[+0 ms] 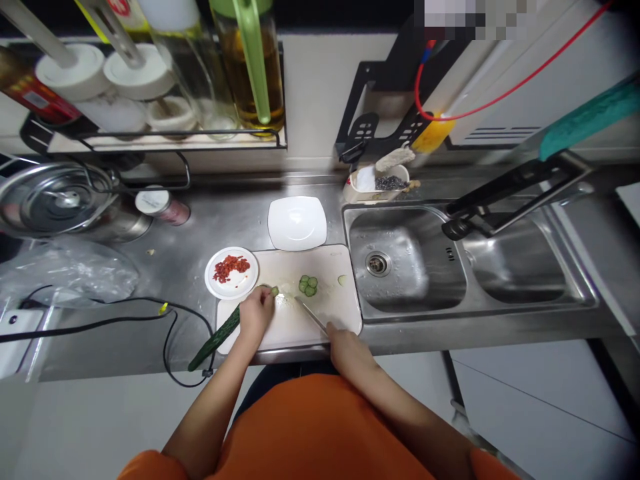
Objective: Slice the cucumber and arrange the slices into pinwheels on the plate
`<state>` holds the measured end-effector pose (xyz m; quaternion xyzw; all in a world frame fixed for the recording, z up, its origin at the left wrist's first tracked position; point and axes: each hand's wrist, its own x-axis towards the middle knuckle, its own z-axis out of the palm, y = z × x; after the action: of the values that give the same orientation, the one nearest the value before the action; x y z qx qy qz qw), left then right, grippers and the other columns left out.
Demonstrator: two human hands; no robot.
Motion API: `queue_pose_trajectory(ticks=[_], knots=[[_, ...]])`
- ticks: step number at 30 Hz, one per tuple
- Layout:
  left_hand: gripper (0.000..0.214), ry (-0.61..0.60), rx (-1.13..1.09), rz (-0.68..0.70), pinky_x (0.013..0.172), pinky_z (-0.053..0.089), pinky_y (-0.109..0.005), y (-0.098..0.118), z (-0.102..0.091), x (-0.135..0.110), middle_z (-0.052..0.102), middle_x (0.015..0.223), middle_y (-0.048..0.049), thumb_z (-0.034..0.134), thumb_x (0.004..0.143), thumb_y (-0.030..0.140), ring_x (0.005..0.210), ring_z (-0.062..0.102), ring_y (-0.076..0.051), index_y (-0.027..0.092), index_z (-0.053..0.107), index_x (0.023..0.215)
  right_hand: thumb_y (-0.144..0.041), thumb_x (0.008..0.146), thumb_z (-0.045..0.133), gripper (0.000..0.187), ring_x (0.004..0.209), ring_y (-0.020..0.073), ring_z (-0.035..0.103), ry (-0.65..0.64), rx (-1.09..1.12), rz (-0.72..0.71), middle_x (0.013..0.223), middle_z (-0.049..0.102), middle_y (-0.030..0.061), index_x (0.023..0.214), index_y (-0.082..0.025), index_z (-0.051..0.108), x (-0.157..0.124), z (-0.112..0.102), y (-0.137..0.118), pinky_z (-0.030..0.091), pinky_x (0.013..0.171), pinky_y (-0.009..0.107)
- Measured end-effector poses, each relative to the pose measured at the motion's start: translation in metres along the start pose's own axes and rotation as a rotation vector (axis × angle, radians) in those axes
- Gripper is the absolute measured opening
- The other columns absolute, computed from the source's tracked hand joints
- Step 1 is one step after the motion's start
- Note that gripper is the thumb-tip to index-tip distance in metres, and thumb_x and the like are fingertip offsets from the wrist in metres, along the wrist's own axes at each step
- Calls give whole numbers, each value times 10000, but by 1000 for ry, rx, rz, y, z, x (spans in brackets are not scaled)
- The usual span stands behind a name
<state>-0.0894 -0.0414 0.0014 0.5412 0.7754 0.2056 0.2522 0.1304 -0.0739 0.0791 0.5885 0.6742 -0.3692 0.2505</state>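
My left hand (257,312) is closed around a long dark green cucumber (215,340), whose cut end shows just past my fingers. The cucumber lies slantwise over the left edge of a pale cutting board (280,333). In my right hand (347,347) is the handle of a knife (313,317), its blade tip pointing toward the cucumber's cut end. Several round cucumber slices (308,285) sit in a small cluster on the board, and a single pale piece (342,280) lies farther right. Wet bits are scattered near the knife tip.
A round plate of chopped red pieces (231,272) and a white square dish (297,223) stand behind the board. To the right is a double sink (410,260) with a black faucet (500,193). Black cables (125,320), a plastic bag (65,270) and a lidded pot (65,200) occupy the left.
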Motion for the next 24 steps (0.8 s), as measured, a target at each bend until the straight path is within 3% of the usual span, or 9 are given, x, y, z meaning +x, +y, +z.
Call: queue_pose_trajectory(ticks=[5, 16, 21, 24], knots=[[176, 36, 184, 1, 631, 392, -264, -9, -14, 3, 659, 730, -48, 462, 841, 265, 642, 586, -176, 202, 622, 880, -8, 779, 366, 404, 899, 256, 633, -5, 1, -1, 897, 654, 126, 1131, -165, 490, 0, -3, 0, 432, 644, 282], [242, -48, 415, 74, 610, 382, -266, -7, -14, 4, 622, 805, -86, 430, 861, 233, 670, 571, -177, 189, 668, 847, -13, 796, 347, 404, 913, 252, 627, 15, -31, -16, 871, 650, 125, 1142, -165, 488, 1, 0, 3, 443, 656, 284], [206, -63, 240, 146, 697, 427, -268, 13, -9, 9, 633, 878, -70, 498, 834, 271, 776, 583, -176, 218, 681, 911, -16, 820, 343, 388, 908, 236, 627, 2, -21, -16, 888, 645, 118, 1146, -177, 477, 1, 0, 3, 442, 665, 282], [182, -172, 82, 238, 774, 441, -276, 35, 8, 21, 640, 867, -57, 572, 792, 286, 842, 582, -180, 213, 672, 925, -21, 837, 330, 391, 919, 231, 624, -8, -27, -11, 910, 642, 122, 1171, -176, 461, -1, -4, 1, 444, 677, 285]])
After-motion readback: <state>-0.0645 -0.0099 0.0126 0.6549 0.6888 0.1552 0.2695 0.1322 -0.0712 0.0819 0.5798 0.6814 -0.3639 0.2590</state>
